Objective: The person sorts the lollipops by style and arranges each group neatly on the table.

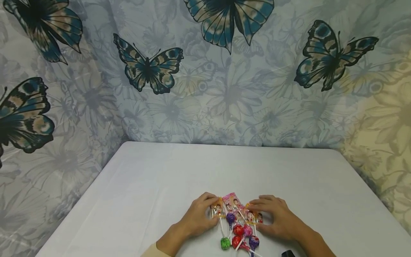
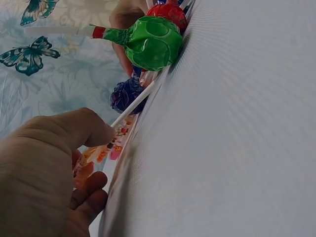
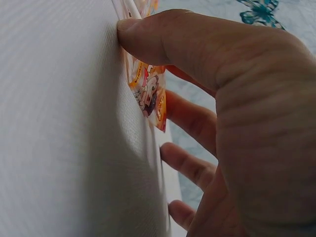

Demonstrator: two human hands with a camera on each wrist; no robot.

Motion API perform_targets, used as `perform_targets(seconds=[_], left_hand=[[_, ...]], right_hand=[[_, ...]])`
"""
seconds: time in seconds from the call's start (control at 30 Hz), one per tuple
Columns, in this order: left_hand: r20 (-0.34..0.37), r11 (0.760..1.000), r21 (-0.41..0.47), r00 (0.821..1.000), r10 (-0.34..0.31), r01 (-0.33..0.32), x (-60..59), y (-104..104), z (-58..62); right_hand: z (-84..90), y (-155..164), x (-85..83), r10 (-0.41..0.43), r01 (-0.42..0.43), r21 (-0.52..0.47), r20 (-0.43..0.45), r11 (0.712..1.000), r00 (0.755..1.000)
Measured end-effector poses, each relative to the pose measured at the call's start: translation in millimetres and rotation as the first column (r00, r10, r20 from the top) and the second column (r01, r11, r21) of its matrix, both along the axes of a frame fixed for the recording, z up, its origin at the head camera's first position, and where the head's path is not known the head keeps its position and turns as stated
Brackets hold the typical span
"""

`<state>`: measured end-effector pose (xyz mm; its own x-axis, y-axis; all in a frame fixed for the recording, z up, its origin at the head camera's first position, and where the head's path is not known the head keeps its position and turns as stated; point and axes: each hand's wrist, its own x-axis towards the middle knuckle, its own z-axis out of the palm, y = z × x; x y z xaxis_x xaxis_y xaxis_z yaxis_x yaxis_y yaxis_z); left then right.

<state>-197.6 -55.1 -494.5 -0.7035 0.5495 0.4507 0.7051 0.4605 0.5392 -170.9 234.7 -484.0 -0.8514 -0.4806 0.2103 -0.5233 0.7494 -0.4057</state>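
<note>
Wrapped lollipops lie in a cluster on a white table, with small printed candy packets on their far side. My left hand (image 1: 200, 214) cups the left edge of an orange packet (image 1: 217, 207); its thumb touches that packet beside a white stick (image 2: 133, 103). From the other side my right hand (image 1: 277, 217) lies around another orange packet (image 3: 150, 94), fingers spread and thumb low at the tabletop. Between the hands are a pink packet (image 1: 232, 200), a green lollipop (image 1: 225, 243), red lollipops (image 1: 238, 230), a pink lollipop (image 1: 247, 230) and purple lollipops (image 1: 230, 218).
The white table (image 1: 154, 178) reaches back to a flowered cloth backdrop (image 1: 231, 107) printed with butterflies. A small black object (image 1: 288, 253) shows at the bottom edge, near my right forearm.
</note>
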Motion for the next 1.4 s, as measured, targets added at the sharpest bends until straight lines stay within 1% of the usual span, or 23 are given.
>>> perform_targets(seconds=[0.1,0.3,0.4,0.5,0.6,0.67,0.73,0.77,0.9,1.07,1.23,1.4], left_hand=[[-0.018,0.999,0.044,1.0,0.002,-0.001,-2.8,0,-0.2],[0.002,0.991,0.131,1.0,0.001,-0.001,-6.0,-1,-3.2],[0.02,0.982,0.19,1.0,-0.011,0.007,-6.7,-2,-3.0],[0.061,0.961,0.276,0.997,-0.052,0.033,-8.5,-3,3.4],[0.096,0.938,0.343,0.992,-0.086,0.048,-8.3,-4,20.2],[0.091,0.934,0.355,0.992,-0.086,0.048,-9.9,-4,31.9],[0.079,0.938,0.343,0.994,-0.071,0.04,-18.5,-6,33.2],[0.068,0.942,0.335,0.996,-0.062,0.036,-24.6,-6,31.9],[0.051,0.952,0.305,0.998,-0.03,0.013,-54.2,-10,21.0],[0.087,0.962,0.271,0.996,-0.012,-0.012,-75.8,-13,23.8],[0.125,0.977,0.2,0.991,0.042,-0.066,-95.2,-16,26.5],[0.165,0.985,0.118,0.98,0.106,-0.127,-113.0,-20,26.3]], right_hand=[[0.7,0,-0.4,0.002,-0.002,-0.002,-0.007,1.0,1.0],[0.2,0,-0.6,0.004,-0.005,-0.012,-0.02,1.0,1.0],[-0.7,0,0.4,0.003,-0.003,-0.024,-0.011,1.0,1.0],[-0.2,-1,-0.7,-0.002,0.002,-0.024,0.003,1.0,1.0],[0.4,-1,-0.7,-0.008,0.009,-0.02,0.013,1.0,1.0],[1.0,-1,0.4,-0.013,0.014,-0.013,0.023,1.0,1.0],[1.8,-1,1.8,-0.015,0.015,-0.013,0.034,1.0,0.999],[2.0,-1,2.4,-0.018,0.019,-0.01,0.046,1.0,0.999],[2.0,-2,2.1,-0.006,0.006,-0.015,0.044,1.0,0.999],[1.4,-2,2.6,0.003,-0.003,-0.03,0.019,1.0,1.0],[2.3,-3,2.8,0.005,-0.003,-0.041,0.034,0.999,0.999],[2.3,-2,2.8,0.005,-0.004,-0.032,0.04,0.999,0.999]])
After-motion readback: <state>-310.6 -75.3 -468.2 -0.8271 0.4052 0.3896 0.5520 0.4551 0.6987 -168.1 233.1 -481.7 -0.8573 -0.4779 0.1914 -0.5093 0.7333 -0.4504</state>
